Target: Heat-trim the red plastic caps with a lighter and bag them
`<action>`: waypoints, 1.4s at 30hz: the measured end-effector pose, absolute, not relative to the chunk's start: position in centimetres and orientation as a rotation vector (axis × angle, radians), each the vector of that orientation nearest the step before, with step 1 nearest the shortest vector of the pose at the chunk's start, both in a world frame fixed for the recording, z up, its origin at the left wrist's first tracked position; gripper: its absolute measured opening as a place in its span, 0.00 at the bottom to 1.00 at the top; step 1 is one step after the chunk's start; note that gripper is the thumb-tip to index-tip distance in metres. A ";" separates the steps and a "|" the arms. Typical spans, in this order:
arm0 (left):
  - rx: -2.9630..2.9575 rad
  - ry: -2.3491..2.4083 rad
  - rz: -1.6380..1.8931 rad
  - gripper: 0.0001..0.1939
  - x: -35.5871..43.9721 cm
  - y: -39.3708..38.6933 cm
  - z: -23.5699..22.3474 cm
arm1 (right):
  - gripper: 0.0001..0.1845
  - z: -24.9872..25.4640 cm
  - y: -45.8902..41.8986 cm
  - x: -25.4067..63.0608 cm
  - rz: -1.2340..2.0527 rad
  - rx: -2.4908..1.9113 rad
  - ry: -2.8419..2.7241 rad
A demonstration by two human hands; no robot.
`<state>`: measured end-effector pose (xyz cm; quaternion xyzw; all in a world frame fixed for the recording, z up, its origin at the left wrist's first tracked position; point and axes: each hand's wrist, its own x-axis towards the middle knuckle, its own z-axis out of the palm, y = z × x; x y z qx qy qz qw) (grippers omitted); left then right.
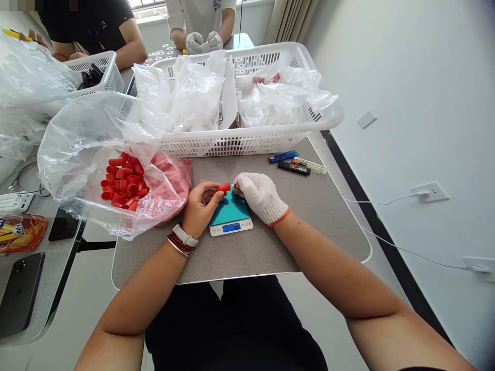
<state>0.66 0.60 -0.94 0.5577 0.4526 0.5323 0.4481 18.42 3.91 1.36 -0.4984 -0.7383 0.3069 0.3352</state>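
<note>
My left hand (200, 203), bare with a watch and bead bracelets at the wrist, pinches a small red cap (223, 187) between thumb and fingers. My right hand (260, 196), in a white knit glove, is closed at the cap's right end on something small I cannot make out. Both hands hover over a small digital scale (231, 214) with a teal platform and blue display. To the left lies an open clear plastic bag (79, 149) holding several red caps (124, 180).
A white slotted basket (251, 139) full of crumpled plastic bags stands behind the scale. Lighters and a marker (296, 164) lie to the right. Two other people work at the far side. Phones (20, 293) and a snack packet (21, 232) sit on the left table.
</note>
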 end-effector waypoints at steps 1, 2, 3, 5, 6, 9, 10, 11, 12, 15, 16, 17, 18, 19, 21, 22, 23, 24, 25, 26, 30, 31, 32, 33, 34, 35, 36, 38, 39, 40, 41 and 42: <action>1.365 1.112 1.332 0.17 0.7 0.6 -1.0 | 0.24 1.3 3.9 18.4 0.804 -1.298 -1.924; 1.356 1.109 1.350 0.17 0.7 0.6 -1.0 | 0.24 1.2 3.9 18.4 0.810 -1.295 -1.919; 1.356 1.111 1.367 0.17 0.8 0.7 -1.1 | 0.24 1.2 3.9 18.4 0.820 -1.294 -1.913; 1.381 1.127 1.388 0.16 0.8 0.7 -1.1 | 0.24 1.1 3.9 18.4 0.837 -1.293 -1.899; 1.405 1.143 1.392 0.16 0.7 0.7 -1.0 | 0.24 1.1 3.9 18.4 0.843 -1.292 -1.894; 1.502 1.190 1.394 0.13 0.6 0.7 -0.9 | 0.23 1.1 3.9 18.4 0.838 -1.282 -1.899; 1.531 1.199 1.393 0.13 0.6 0.7 -0.9 | 0.23 1.2 3.9 18.4 0.832 -1.279 -1.904; 1.553 1.204 1.390 0.12 0.5 0.7 -0.8 | 0.23 1.2 3.9 18.4 0.826 -1.276 -1.908; 1.565 1.204 1.385 0.12 0.5 0.7 -0.8 | 0.23 1.2 3.9 18.4 0.823 -1.275 -1.910; 1.553 1.183 1.359 0.13 0.5 0.6 -0.6 | 0.23 1.3 3.9 18.4 0.834 -1.281 -1.900; 1.545 1.169 1.348 0.13 0.5 0.6 -0.5 | 0.23 1.3 3.9 18.4 0.839 -1.287 -1.896; 1.535 1.156 1.342 0.14 0.5 0.6 -0.5 | 0.23 1.3 3.9 18.4 0.844 -1.292 -1.893; 1.522 1.147 1.342 0.14 0.5 0.6 -0.5 | 0.23 1.3 3.9 18.4 0.848 -1.295 -1.890; 1.503 1.145 1.348 0.14 0.6 0.6 -0.5 | 0.23 1.3 3.8 18.4 0.851 -1.296 -1.887; 1.446 1.150 1.367 0.15 0.6 0.7 -0.7 | 0.23 1.3 3.8 18.4 0.851 -1.296 -1.885; 1.413 1.149 1.374 0.16 0.7 0.7 -0.8 | 0.23 1.3 3.8 18.4 0.850 -1.295 -1.885; 1.381 1.142 1.377 0.17 0.7 0.7 -0.8 | 0.23 1.3 3.8 18.4 0.850 -1.294 -1.883; 1.353 1.131 1.380 0.18 0.8 0.7 -0.9 | 0.23 1.3 3.9 18.4 0.850 -1.294 -1.883; 1.331 1.119 1.382 0.19 0.8 0.7 -1.0 | 0.23 1.3 3.9 18.4 0.850 -1.293 -1.884; 1.317 1.111 1.382 0.19 0.9 0.7 -1.0 | 0.23 1.3 3.9 18.4 0.852 -1.292 -1.884; 1.399 1.184 1.363 0.17 0.7 0.6 -0.9 | 0.23 1.4 3.9 18.4 0.855 -1.301 -1.883; 1.447 1.220 1.362 0.16 0.7 0.6 -0.9 | 0.23 1.4 3.9 18.4 0.853 -1.304 -1.883; 1.494 1.250 1.364 0.15 0.6 0.6 -0.8 | 0.23 1.4 3.9 18.4 0.851 -1.307 -1.885; 1.536 1.272 1.367 0.13 0.5 0.6 -0.7 | 0.23 1.4 3.9 18.4 0.847 -1.309 -1.890; 1.574 1.282 1.370 0.13 0.4 0.6 -0.7 | 0.23 1.4 3.9 18.4 0.844 -1.308 -1.894; 1.606 1.283 1.368 0.12 0.3 0.5 -0.6 | 0.23 1.4 3.9 18.4 0.841 -1.305 -1.898; 1.632 1.278 1.363 0.12 0.3 0.5 -0.6 | 0.24 1.4 3.9 18.5 0.838 -1.302 -1.902; 1.667 1.260 1.344 0.12 0.2 0.5 -0.5 | 0.24 1.4 3.9 18.5 0.828 -1.296 -1.911; 1.670 1.253 1.333 0.12 0.2 0.5 -0.5 | 0.25 1.4 3.9 18.5 0.826 -1.294 -1.913; 1.658 1.249 1.324 0.13 0.2 0.5 -0.4 | 0.25 1.5 3.9 18.5 0.824 -1.293 -1.914; 1.633 1.246 1.317 0.13 0.2 0.5 -0.4 | 0.25 1.5 3.8 18.5 0.823 -1.293 -1.914; 1.596 1.241 1.316 0.14 0.3 0.5 -0.5 | 0.25 1.5 3.8 18.5 0.825 -1.295 -1.912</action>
